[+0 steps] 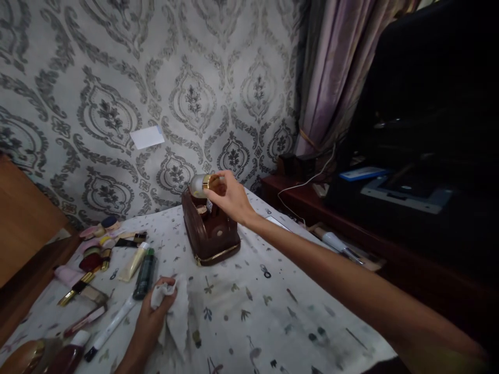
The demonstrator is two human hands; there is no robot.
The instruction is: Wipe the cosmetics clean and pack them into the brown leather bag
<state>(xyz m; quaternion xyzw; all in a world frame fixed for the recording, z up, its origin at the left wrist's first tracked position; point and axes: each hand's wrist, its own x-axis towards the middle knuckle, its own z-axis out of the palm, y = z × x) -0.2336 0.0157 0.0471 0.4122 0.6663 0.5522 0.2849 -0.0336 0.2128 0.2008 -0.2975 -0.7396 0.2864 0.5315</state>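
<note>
My right hand reaches out over the brown cosmetic bag and grips a small jar by its gold end. The jar has a pale frosted body and lies tilted on its side above the bag's far end. Inside the unzipped bag a small round item shows; the rest of the contents is dark. Nearer to me, my left hand is closed on a crumpled white tissue, part of which hangs down onto the tablecloth. Beside that hand lies a dark green bottle.
Cosmetics cover the table's left side: a cream tube, a white-handled brush, a pink jar and a dark red bottle. A patterned cloth covers the table. To the right stand a dark wooden cabinet and a white cable.
</note>
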